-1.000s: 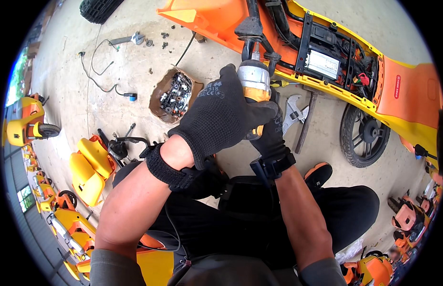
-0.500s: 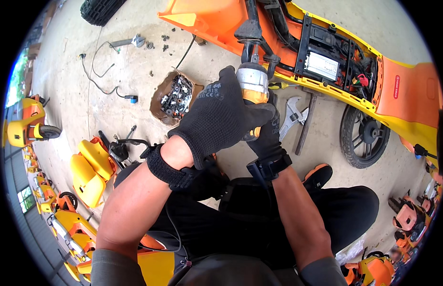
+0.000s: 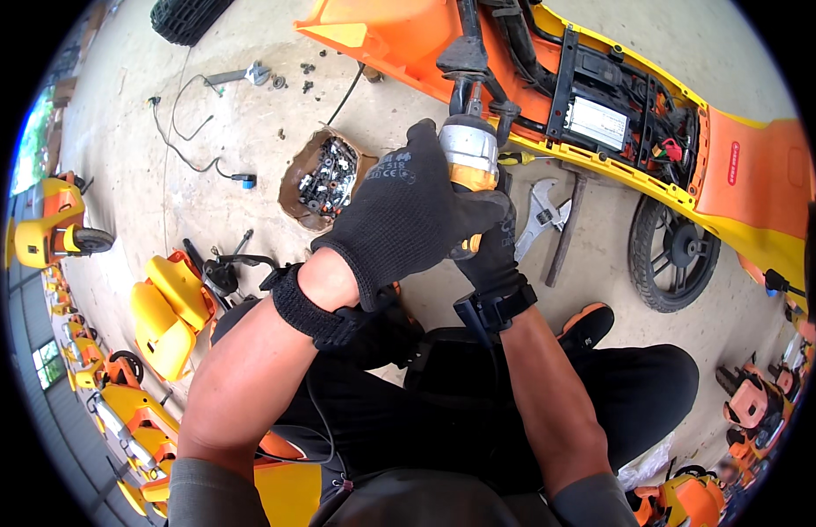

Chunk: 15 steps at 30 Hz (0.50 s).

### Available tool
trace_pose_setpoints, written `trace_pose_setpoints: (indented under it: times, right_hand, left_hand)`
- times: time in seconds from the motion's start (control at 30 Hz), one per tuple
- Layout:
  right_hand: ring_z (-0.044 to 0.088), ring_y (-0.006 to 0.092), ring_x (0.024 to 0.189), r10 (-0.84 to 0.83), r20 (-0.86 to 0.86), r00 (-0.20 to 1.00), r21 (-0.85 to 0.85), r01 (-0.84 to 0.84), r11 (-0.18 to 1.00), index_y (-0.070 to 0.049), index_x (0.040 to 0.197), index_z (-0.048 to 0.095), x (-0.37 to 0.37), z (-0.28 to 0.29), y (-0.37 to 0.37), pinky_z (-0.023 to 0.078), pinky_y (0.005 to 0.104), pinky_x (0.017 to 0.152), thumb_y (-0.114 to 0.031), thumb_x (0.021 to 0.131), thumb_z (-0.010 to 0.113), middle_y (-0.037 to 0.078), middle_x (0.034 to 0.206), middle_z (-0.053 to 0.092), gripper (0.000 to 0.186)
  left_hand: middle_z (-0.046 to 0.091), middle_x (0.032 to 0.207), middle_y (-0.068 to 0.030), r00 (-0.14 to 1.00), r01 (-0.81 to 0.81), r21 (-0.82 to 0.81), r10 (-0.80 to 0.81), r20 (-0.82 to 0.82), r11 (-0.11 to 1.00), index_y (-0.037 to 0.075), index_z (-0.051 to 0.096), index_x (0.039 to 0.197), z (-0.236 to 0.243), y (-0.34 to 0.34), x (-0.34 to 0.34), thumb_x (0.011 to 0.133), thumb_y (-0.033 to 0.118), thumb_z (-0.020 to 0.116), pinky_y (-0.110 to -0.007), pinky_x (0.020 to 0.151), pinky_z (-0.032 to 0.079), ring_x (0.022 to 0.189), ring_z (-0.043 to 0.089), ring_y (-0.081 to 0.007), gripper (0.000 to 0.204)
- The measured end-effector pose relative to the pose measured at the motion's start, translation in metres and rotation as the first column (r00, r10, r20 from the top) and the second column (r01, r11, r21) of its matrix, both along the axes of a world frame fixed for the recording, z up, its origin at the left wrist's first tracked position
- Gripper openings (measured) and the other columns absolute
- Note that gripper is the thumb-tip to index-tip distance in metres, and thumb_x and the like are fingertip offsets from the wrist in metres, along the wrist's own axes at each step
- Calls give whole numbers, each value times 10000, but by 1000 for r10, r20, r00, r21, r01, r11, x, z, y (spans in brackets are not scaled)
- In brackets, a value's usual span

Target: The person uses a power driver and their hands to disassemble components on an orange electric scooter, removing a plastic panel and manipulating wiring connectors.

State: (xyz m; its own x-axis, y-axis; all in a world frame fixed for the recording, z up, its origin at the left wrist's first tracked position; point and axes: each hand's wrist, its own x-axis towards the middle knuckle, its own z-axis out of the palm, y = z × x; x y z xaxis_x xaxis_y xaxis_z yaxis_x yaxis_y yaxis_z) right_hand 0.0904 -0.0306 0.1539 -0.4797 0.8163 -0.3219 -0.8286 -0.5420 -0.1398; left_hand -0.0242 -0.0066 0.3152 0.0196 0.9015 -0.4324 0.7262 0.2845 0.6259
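Black-gloved left hand (image 3: 403,202) and right hand (image 3: 498,250) grip the driver (image 3: 469,145), its nose (image 3: 475,105) at the scooter (image 3: 759,167) tube (image 3: 461,95), contact unclear; the step appears to be fastener driving, and the next move calls for steady axial alignment.

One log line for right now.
Left hand: gripping power tool | Right hand: same tool | Tool tip: near orange-yellow vehicle | Floor: adjustable wrench, parts box
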Motion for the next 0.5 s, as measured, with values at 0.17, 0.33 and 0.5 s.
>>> trace_pose_setpoints:
  times: [0.17, 0.33, 0.5]
  right_hand:
    - [599, 264, 1125, -7, 165, 986, 98, -9, 995, -38, 1285, 459, 0, -5, 0, 540, 410, 934, -355, 1044, 392, 139, 1210, 576, 403]
    - [599, 270, 1123, -27, 54, 998, -53, 29, 998, -35, 1308, 445, -1, 10, 2, 535, 413, 943, -380, 1042, 391, 145, 1232, 570, 439]
    - [603, 274, 1117, -21, -55, 998, -51, 18, 999, -35, 1329, 435, 0, 6, 2, 533, 414, 943, -415, 1034, 403, 140, 1243, 570, 483]
  left_hand:
    - [669, 956, -196, 1000, -6, 19, 6, -3, 1000, -52, 493, 1176, 0, -1, -1, 760, 439, 799, -337, 728, 564, 875, 697, -258, 713]
    - [652, 857, -251, 999, 42, 106, -42, 2, 993, -134, 429, 1123, -1, -1, -2, 762, 409, 782, -371, 677, 560, 805, 696, -333, 742]
    - [670, 967, -211, 1000, -11, -19, 10, -27, 1000, -81, 468, 1222, 5, 2, 1, 749, 455, 799, -346, 754, 561, 895, 698, -283, 788]
